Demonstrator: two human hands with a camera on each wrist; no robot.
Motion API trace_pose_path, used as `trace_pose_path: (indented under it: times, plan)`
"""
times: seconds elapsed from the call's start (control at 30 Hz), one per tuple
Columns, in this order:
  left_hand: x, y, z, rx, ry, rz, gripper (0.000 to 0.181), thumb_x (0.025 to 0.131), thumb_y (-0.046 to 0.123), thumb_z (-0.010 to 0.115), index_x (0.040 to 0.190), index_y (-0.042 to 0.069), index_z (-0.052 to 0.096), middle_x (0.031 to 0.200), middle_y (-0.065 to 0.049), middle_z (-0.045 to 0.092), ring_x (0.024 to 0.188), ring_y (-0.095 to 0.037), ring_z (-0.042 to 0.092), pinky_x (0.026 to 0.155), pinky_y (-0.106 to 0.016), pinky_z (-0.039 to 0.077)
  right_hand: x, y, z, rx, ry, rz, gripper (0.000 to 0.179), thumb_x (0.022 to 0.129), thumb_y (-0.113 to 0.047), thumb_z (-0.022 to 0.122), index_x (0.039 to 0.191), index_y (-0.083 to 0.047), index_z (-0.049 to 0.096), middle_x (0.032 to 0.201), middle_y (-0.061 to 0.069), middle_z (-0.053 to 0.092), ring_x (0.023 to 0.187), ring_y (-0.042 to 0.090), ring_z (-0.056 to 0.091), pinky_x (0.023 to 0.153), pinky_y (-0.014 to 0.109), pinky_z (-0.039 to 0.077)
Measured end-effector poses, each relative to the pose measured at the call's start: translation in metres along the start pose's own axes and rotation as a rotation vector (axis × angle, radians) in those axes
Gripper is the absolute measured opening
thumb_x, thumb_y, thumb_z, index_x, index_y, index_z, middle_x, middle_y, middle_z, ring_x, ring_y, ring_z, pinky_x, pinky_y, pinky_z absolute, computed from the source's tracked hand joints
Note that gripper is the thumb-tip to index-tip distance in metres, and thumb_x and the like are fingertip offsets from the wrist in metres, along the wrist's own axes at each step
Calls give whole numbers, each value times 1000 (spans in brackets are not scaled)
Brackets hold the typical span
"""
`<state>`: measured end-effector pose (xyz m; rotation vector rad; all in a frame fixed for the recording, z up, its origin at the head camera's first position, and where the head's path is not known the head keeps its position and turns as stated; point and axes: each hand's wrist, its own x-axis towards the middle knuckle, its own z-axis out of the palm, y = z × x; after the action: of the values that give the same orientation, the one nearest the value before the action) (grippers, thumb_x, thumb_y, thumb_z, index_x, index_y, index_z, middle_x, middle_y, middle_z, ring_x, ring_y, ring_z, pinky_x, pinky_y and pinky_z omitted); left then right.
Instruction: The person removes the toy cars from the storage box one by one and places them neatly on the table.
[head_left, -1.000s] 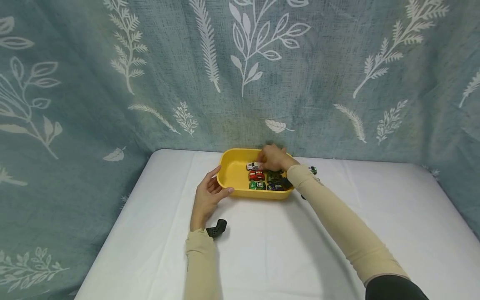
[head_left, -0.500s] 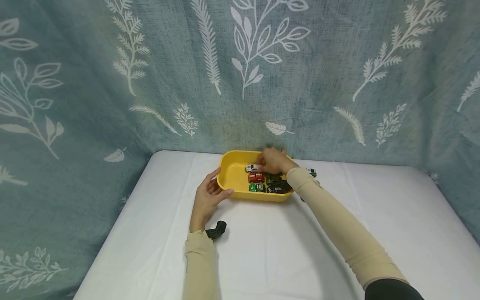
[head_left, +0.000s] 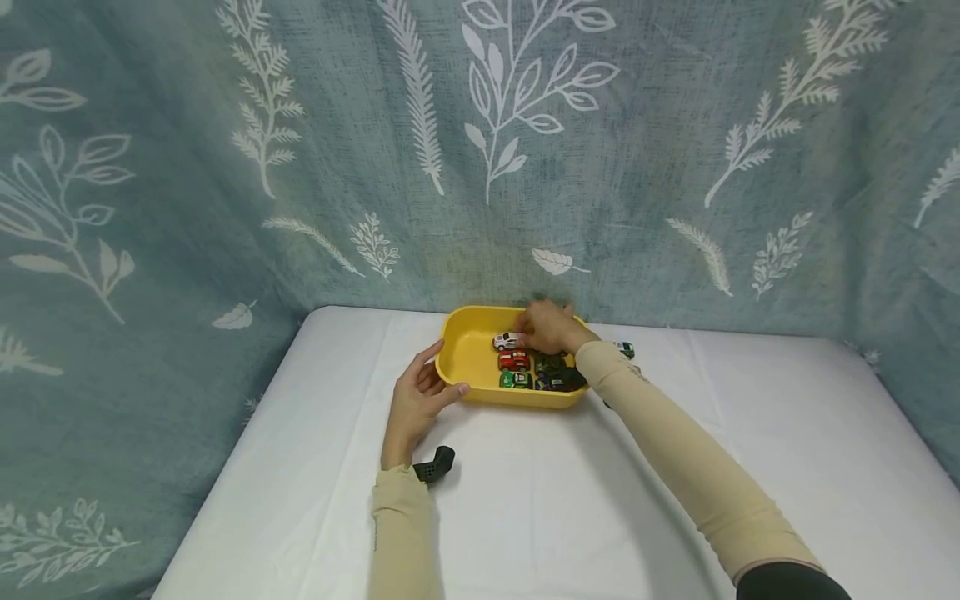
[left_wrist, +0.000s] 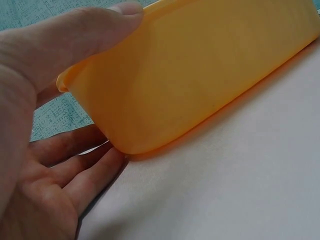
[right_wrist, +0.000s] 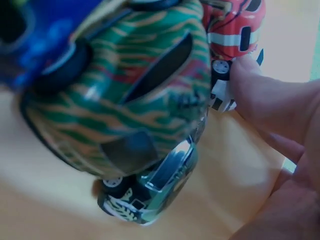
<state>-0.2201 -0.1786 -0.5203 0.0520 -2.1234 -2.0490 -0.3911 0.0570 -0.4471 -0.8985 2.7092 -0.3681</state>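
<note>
A yellow plastic tub (head_left: 517, 398) stands at the back of the table. My left hand (head_left: 416, 404) grips its left end, thumb (left_wrist: 115, 25) on the rim and fingers low against the corner. Inside the tub, my right hand (head_left: 551, 327) pinches a white toy car (head_left: 506, 341) near the back wall; its far fingers are hidden. In the right wrist view the thumb (right_wrist: 255, 85) touches the white car (right_wrist: 222, 95). Close by sit a red toy car (head_left: 513, 360), a green one (head_left: 516, 380) and a camouflage-striped one (right_wrist: 130, 95), with a blue car (right_wrist: 50, 30) partly seen.
Right of the tub, a white-and-green toy car (head_left: 625, 349) lies on the white tablecloth (head_left: 525, 500), partly behind the right sleeve. A patterned curtain (head_left: 450, 250) hangs just behind the table. Black wrist cameras sit on both wrists.
The white car shifts slightly left, then slightly back right, with my right hand. My left hand stays on the tub. The whole head view drifts a little downward.
</note>
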Motion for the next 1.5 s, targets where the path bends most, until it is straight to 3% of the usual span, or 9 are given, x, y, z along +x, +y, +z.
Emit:
trace_pose_path:
  times: [0.5,0.63,0.73,0.8,0.93,1.07,1.23,1.5]
  plan:
    - [0,0,-1,-13,-2,0,85,83,14,93,158,19,52,151,-21,60,138,-36,61,116,-47,52,-3,5,-3,159,20,-36,29,106,-22,66,132,-10,74,140,12,70,140,41,54,121,84,10]
    - [-1,0,2,-22,-1,-7,86,83,14,93,158,19,52,150,-21,60,138,-36,61,117,-47,51,-6,7,-6,200,29,-63,31,107,-22,65,133,-6,72,138,16,70,137,41,57,124,75,25]
    - [-1,1,4,-8,5,-5,85,83,16,93,158,19,52,150,-22,60,138,-36,61,116,-46,52,-8,9,-9,243,62,-113,28,107,-19,65,127,-2,73,146,22,63,140,42,54,123,63,38]
    - [-1,1,5,-1,3,0,85,84,16,93,158,18,52,150,-23,59,139,-36,61,116,-46,52,-12,10,-13,283,89,-146,24,107,-16,65,122,0,75,154,25,55,147,43,48,123,59,41]
    - [-1,2,4,16,9,-3,85,83,16,93,158,19,52,150,-22,60,138,-35,61,116,-44,52,-23,10,-27,343,134,-209,22,105,-9,67,121,3,75,161,28,45,153,45,38,126,61,37]
    - [-2,2,3,16,13,-8,85,83,17,93,158,21,53,150,-21,60,139,-35,61,117,-45,51,-38,10,-45,362,156,-231,27,105,-8,66,128,5,71,154,28,55,146,45,47,123,63,39]
    - [-2,2,3,15,4,-9,85,84,18,93,158,21,52,151,-20,60,139,-35,60,118,-46,51,-64,16,-62,363,157,-178,32,108,-12,62,137,0,68,137,21,68,129,38,62,114,58,51]
    - [-3,3,2,21,6,-19,85,84,15,92,159,20,51,150,-21,60,139,-35,60,117,-43,51,-99,44,-67,300,164,-129,30,110,-12,59,137,0,65,132,21,69,126,39,62,111,61,50]
